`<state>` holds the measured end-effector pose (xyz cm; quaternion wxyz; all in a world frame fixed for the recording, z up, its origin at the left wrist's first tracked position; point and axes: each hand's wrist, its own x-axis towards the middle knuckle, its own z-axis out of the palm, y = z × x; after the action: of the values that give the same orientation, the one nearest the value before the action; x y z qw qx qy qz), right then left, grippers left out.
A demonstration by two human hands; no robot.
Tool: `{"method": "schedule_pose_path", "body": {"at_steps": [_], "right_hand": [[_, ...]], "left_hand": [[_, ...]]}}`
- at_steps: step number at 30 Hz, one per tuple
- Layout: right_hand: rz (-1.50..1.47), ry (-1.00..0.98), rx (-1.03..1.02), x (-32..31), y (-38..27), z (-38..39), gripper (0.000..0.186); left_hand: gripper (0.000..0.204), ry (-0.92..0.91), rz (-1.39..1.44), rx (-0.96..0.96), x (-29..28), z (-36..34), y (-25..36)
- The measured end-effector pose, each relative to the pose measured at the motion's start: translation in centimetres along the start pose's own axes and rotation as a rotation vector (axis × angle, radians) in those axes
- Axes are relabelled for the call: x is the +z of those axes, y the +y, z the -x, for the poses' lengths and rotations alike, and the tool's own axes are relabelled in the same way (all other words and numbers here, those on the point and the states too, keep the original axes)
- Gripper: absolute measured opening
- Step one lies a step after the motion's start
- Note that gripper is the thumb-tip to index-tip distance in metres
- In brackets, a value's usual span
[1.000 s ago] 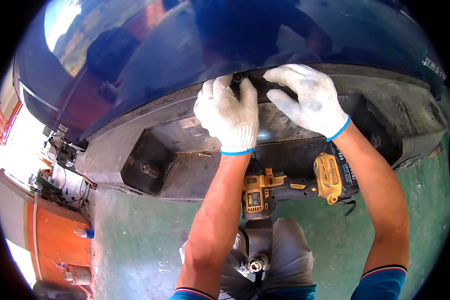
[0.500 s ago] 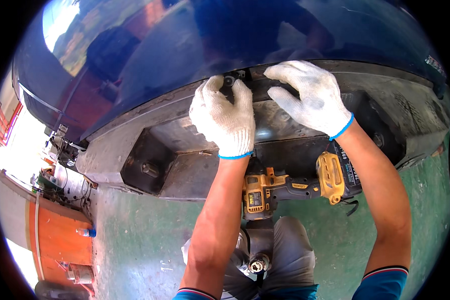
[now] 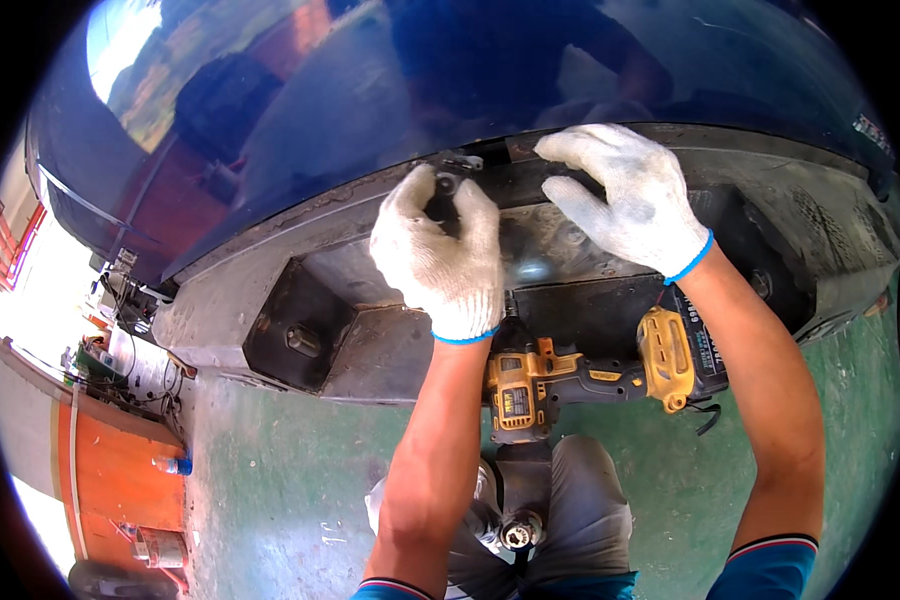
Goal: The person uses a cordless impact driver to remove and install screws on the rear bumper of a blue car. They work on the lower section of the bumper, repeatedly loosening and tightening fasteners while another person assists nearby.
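Observation:
My left hand [image 3: 438,250], in a white knit glove, is closed at its thumb and finger around a small dark part with a round, ring-like end [image 3: 446,184]. A small metal piece [image 3: 465,162] shows just above it, at the lower edge of a glossy dark blue panel [image 3: 320,120]; whether the two are joined is unclear. Close by, my gloved right hand [image 3: 625,195] reaches to the same edge, thumb and fingers apart, with nothing visible between them. Below both hands lies the grey metal beam [image 3: 205,320] with its recesses.
A yellow and black cordless power tool [image 3: 518,390] with a black battery [image 3: 703,340] rests below my hands, across the beam's near edge. Another tool with a round metal end [image 3: 518,532] is between my legs. Cables and an orange block [image 3: 130,480] stand at left.
My left hand has drawn slightly down and left, away from the panel edge, and the small round-ended part has moved with it. My right hand has shifted slightly right.

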<state>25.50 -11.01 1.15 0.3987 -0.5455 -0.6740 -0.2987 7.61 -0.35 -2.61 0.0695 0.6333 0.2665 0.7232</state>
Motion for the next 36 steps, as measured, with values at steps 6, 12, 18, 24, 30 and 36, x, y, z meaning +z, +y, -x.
{"method": "schedule_pose_path", "body": {"at_steps": [6, 12, 18, 24, 30, 36], "right_hand": [[0.004, 0.008, -0.010, -0.1, -0.2, -0.2, 0.028], [-0.003, 0.022, -0.025, 0.0, -0.2, -0.2, 0.028], [0.010, 0.028, -0.046, 0.0, -0.2, -0.3, 0.028], [0.029, 0.024, -0.042, 0.1, -0.3, -0.3, 0.028], [0.038, 0.024, -0.044, 0.1, -0.3, -0.3, 0.028], [0.038, 0.017, -0.043, 0.1, -0.3, -0.3, 0.027]], "left_hand": [[0.031, 0.072, -0.125, -0.005, -0.8, -0.9, -0.7], [0.036, 0.010, -0.263, 0.095, -1.7, -1.5, -1.7], [0.036, -0.096, -0.178, -0.031, -3.1, -3.3, -1.4], [0.032, -0.187, -0.222, 0.050, -3.3, -3.9, -1.7], [0.030, -0.213, -0.288, 0.257, -2.4, -3.8, -1.5], [0.032, -0.257, -0.354, 0.218, -2.4, -3.7, -0.8]]}}
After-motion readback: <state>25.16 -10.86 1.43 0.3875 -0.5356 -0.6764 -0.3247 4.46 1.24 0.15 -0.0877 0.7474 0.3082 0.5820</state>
